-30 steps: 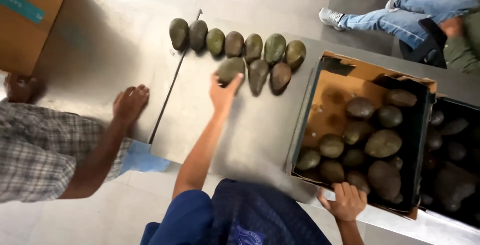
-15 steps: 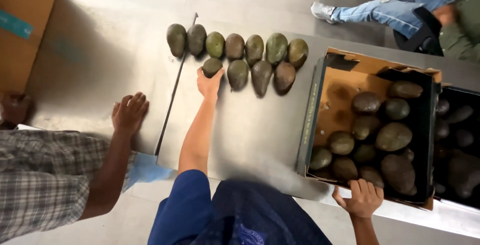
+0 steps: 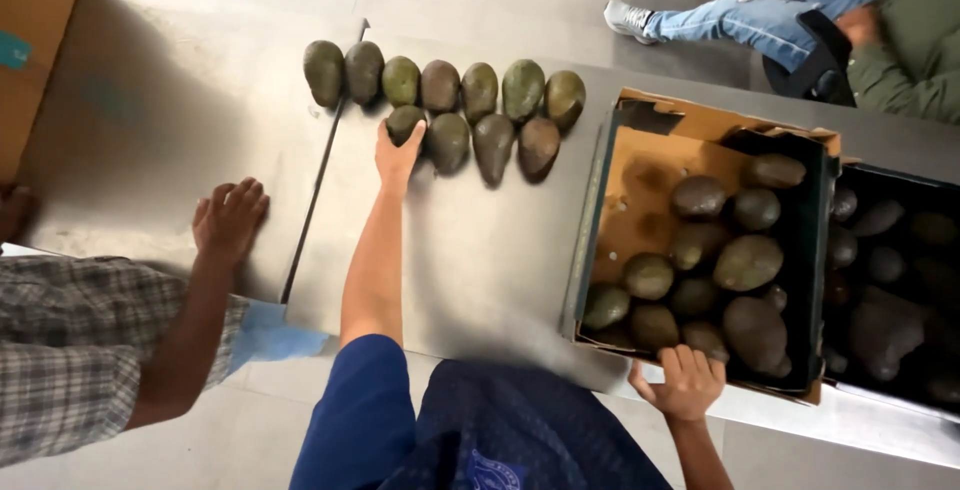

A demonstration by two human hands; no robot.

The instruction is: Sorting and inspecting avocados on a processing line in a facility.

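Observation:
My left hand [image 3: 397, 153] reaches out over the steel table [image 3: 470, 250] and is closed on a green avocado [image 3: 404, 121] at the left end of a short front row. Behind it lies a longer row of avocados [image 3: 440, 82], green and brownish. My right hand [image 3: 684, 380] grips the near rim of an open cardboard box [image 3: 605, 200] that holds several dark avocados [image 3: 746, 262]. My blue sleeve and dark apron fill the bottom of the view.
Another person in a plaid shirt rests a hand [image 3: 228, 218] flat on the table at the left. A brown carton [image 3: 30, 40] stands at the far left. A second dark crate of avocados [image 3: 900, 280] sits at the right. Someone in jeans [image 3: 760, 10] sits behind.
My left hand has moved left along the front row with an avocado and now sets it at the row's left end. My right hand has stayed on the box rim.

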